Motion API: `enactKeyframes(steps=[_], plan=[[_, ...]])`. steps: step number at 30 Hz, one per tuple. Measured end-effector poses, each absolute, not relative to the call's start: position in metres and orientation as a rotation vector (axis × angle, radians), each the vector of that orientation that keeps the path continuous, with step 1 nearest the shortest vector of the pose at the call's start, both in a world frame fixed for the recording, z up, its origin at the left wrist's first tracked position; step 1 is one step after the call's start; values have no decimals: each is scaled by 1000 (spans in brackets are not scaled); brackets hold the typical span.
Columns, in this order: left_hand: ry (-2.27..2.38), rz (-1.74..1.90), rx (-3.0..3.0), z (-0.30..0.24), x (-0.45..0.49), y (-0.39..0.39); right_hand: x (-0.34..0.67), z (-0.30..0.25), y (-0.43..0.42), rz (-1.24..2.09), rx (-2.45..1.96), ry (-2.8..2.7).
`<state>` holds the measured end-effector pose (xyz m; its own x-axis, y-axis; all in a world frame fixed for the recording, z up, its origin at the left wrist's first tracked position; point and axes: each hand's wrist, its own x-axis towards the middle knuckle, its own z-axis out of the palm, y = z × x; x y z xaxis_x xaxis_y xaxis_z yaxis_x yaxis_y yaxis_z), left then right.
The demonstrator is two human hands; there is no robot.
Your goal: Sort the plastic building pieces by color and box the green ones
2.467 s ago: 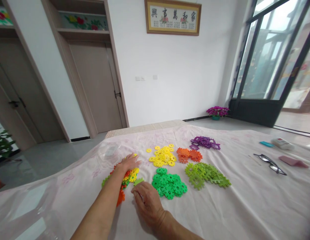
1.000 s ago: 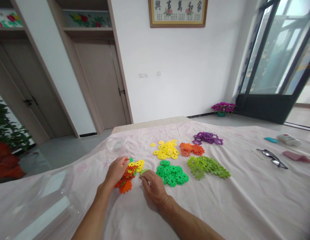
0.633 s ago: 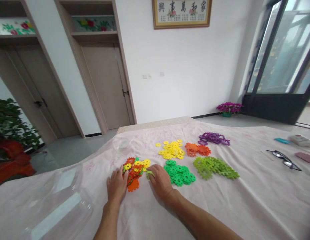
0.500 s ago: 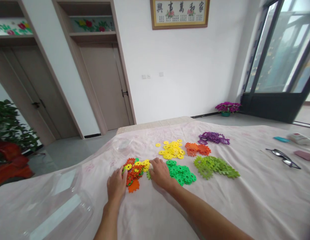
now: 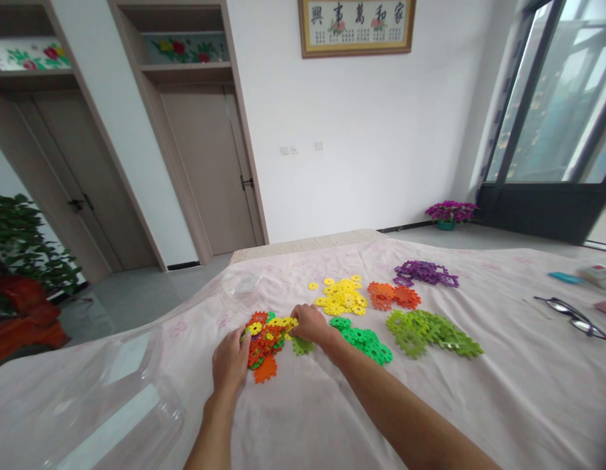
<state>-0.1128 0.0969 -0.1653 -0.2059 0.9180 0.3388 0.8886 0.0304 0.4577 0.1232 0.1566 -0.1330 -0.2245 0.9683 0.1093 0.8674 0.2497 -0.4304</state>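
A mixed heap of flat plastic gear-shaped pieces (image 5: 267, 343), mostly orange with some yellow and green, lies between my hands on the cloth. My left hand (image 5: 229, 359) is cupped against the heap's left side, with its fingers apart. From the right, my right hand (image 5: 308, 323) reaches in with its fingers pinched on a yellow gear piece (image 5: 287, 324); its fingertips are partly hidden. Just below that hand lies a light-green gear piece (image 5: 303, 346). A single orange piece (image 5: 265, 370) lies at the near edge of the heap.
Sorted piles lie to the right: yellow (image 5: 342, 297), green (image 5: 364, 341), orange (image 5: 393, 296), light green (image 5: 432, 331) and purple (image 5: 424, 273). Clear plastic packaging (image 5: 121, 418) sits at the left. Glasses (image 5: 574, 314) and a blue item (image 5: 565, 277) are at the far right.
My right hand has shifted slightly left and its fingers have closed in over the yellow pieces. More of the light-green piece below it shows. My left hand stays beside the heap.
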Motion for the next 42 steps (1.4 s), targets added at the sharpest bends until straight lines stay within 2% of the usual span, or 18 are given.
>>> enactKeyframes(steps=[16,42], plan=[[2236,889,1973,-164,-111,95,125,-139,175,649,-1677,-2170],[2229,901,1942,-161,-109,94,116,-143,177,678,-1693,-2061]])
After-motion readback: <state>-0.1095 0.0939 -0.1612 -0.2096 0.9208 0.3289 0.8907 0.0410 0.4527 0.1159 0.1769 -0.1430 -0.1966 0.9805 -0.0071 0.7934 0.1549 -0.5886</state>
